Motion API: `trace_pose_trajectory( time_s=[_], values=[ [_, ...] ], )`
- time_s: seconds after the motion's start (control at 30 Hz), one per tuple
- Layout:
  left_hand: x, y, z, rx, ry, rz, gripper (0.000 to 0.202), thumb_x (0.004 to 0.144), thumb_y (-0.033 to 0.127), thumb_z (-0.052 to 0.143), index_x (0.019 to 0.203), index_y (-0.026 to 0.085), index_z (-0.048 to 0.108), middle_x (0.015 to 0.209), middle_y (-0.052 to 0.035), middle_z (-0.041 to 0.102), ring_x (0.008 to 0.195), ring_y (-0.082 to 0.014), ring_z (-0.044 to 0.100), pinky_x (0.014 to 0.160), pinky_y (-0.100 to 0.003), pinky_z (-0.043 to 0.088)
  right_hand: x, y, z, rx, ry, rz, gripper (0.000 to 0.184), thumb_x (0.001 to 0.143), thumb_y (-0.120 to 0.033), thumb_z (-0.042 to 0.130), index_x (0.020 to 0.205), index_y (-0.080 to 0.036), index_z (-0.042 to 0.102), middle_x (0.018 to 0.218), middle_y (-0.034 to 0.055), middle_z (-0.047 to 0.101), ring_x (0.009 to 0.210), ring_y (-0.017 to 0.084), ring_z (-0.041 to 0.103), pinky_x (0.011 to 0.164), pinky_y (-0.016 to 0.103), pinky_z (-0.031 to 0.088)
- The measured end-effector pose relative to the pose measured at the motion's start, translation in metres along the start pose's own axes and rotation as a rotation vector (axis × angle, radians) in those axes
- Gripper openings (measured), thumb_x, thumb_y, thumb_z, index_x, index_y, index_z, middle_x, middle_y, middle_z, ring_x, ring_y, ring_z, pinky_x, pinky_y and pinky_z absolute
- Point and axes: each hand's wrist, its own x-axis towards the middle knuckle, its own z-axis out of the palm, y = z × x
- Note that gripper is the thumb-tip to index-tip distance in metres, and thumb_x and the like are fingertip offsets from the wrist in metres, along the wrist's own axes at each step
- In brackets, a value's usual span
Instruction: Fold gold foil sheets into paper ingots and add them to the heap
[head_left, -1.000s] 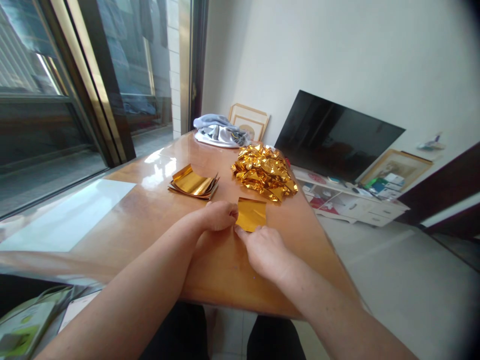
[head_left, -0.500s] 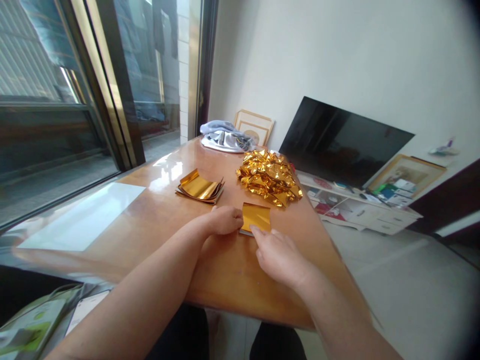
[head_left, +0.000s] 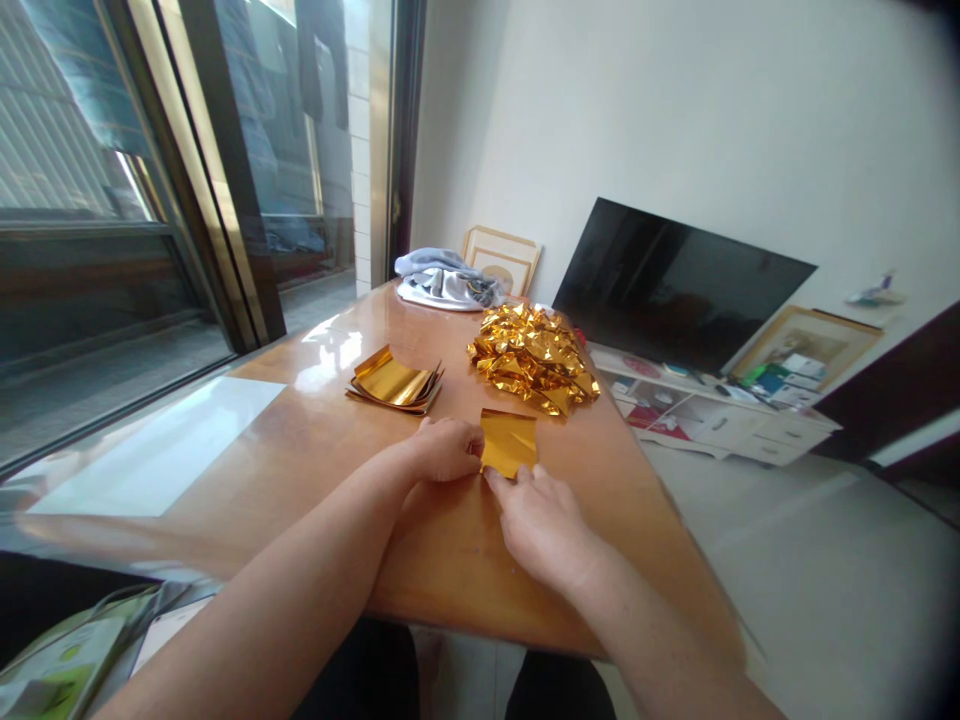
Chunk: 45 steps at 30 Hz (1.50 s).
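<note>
A gold foil paper sheet [head_left: 508,440] lies on the wooden table between my hands, its far edge slightly raised. My left hand [head_left: 448,448] is closed at the sheet's left edge, fingers curled against the paper near the lower left corner. At the near edge is my right hand [head_left: 536,515], its index finger stretched out and touching the paper by that same corner. The right thumb is hidden. Left of the sheet sits a stack of gold foil papers [head_left: 394,383], curled up at the ends. Beyond it rises a heap of folded gold foil pieces [head_left: 534,358].
The glossy table [head_left: 322,450] has its right edge beside my right forearm. A white sheet [head_left: 161,445] lies at the left, near the glass door. Folded cloth [head_left: 442,280] rests at the far end. A television [head_left: 679,285] stands on a low white cabinet [head_left: 720,425].
My right index finger has slid left along the sheet's near edge to the lower left corner. My left hand stays at the left edge. The view has shifted slightly.
</note>
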Motion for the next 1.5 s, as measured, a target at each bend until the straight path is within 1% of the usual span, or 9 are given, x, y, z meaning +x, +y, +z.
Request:
trace_pose_trajectory(
  time_s=[0.17, 0.33, 0.7, 0.9, 1.03, 1.13, 1.3, 1.4, 1.5],
  values=[
    [0.001, -0.001, 0.002, -0.023, -0.007, -0.024, 0.017, 0.076, 0.033, 0.059, 0.087, 0.025, 0.069, 0.095, -0.0025, 0.073, 0.088, -0.0230, 0.065, 0.077, -0.031, 0.044, -0.002, 0.007, 0.002, 0.006, -0.007, 0.019, 0.051, 0.091, -0.019, 0.041, 0.141, -0.028, 0.052, 0.116, 0.0145, 0.067, 0.103, 0.030, 0.057, 0.078, 0.037, 0.042],
    [0.003, -0.003, 0.003, -0.025, -0.008, -0.029, 0.016, 0.075, 0.031, 0.059, 0.085, 0.025, 0.069, 0.092, -0.0015, 0.073, 0.087, -0.0227, 0.065, 0.078, -0.031, 0.044, -0.012, 0.025, 0.005, -0.004, 0.037, 0.018, 0.051, 0.091, -0.019, 0.041, 0.140, -0.025, 0.055, 0.129, 0.0127, 0.062, 0.110, 0.030, 0.052, 0.087, 0.039, 0.039],
    [0.002, -0.003, 0.001, -0.061, -0.018, -0.037, 0.017, 0.073, 0.029, 0.060, 0.088, 0.027, 0.070, 0.091, 0.0005, 0.073, 0.083, -0.0211, 0.065, 0.076, -0.031, 0.043, -0.027, 0.051, 0.015, 0.001, 0.082, 0.126, 0.050, 0.089, -0.017, 0.047, 0.135, -0.030, 0.060, 0.116, 0.0112, 0.063, 0.107, 0.029, 0.051, 0.089, 0.040, 0.033],
    [0.001, -0.001, -0.001, -0.049, -0.010, -0.020, 0.015, 0.074, 0.028, 0.060, 0.084, 0.027, 0.070, 0.091, -0.0003, 0.073, 0.084, -0.0223, 0.065, 0.079, -0.034, 0.042, -0.021, 0.060, 0.010, 0.120, 0.173, 0.196, 0.031, 0.094, -0.022, 0.044, 0.109, -0.025, 0.072, 0.104, 0.0074, 0.066, 0.101, 0.023, 0.056, 0.087, 0.032, 0.037],
    [0.001, 0.001, -0.001, -0.042, -0.001, -0.011, 0.015, 0.073, 0.025, 0.058, 0.082, 0.027, 0.070, 0.089, 0.0005, 0.073, 0.085, -0.0227, 0.064, 0.083, -0.036, 0.042, -0.006, 0.057, 0.015, 0.204, 0.287, 0.212, 0.030, 0.099, -0.026, 0.041, 0.112, -0.023, 0.068, 0.106, 0.0072, 0.066, 0.102, 0.021, 0.057, 0.088, 0.029, 0.039],
    [0.001, 0.001, -0.001, -0.049, -0.003, 0.000, 0.015, 0.072, 0.024, 0.058, 0.081, 0.026, 0.070, 0.086, 0.0006, 0.073, 0.083, -0.0225, 0.064, 0.081, -0.035, 0.041, 0.005, 0.052, 0.020, 0.234, 0.273, 0.175, 0.027, 0.098, -0.028, 0.044, 0.109, -0.023, 0.069, 0.103, 0.0072, 0.067, 0.104, 0.022, 0.057, 0.089, 0.029, 0.039],
    [0.001, -0.002, 0.002, -0.092, -0.002, 0.026, 0.011, 0.073, 0.024, 0.058, 0.076, 0.024, 0.068, 0.081, 0.0007, 0.072, 0.078, -0.0204, 0.063, 0.072, -0.031, 0.040, 0.012, 0.053, 0.026, 0.318, 0.270, 0.157, 0.013, 0.090, -0.026, 0.056, 0.086, -0.022, 0.068, 0.092, 0.0048, 0.065, 0.095, 0.020, 0.058, 0.081, 0.027, 0.040],
    [0.005, -0.003, 0.005, -0.202, 0.070, 0.015, 0.010, 0.075, 0.027, 0.060, 0.080, 0.022, 0.067, 0.081, -0.0004, 0.070, 0.076, -0.0182, 0.061, 0.066, -0.027, 0.040, 0.015, 0.061, 0.033, 0.457, 0.306, 0.144, 0.009, 0.086, -0.022, 0.059, 0.078, -0.021, 0.064, 0.085, 0.0024, 0.064, 0.086, 0.018, 0.058, 0.074, 0.026, 0.040],
    [0.009, -0.004, 0.006, -0.371, 0.279, -0.014, 0.024, 0.083, 0.042, 0.058, 0.085, 0.019, 0.064, 0.081, -0.0020, 0.066, 0.074, -0.0168, 0.058, 0.062, -0.026, 0.041, 0.020, 0.066, 0.041, 0.724, 0.332, 0.172, 0.012, 0.087, -0.027, 0.057, 0.078, -0.020, 0.061, 0.077, -0.0005, 0.062, 0.073, 0.016, 0.056, 0.066, 0.025, 0.039]
  ],
)
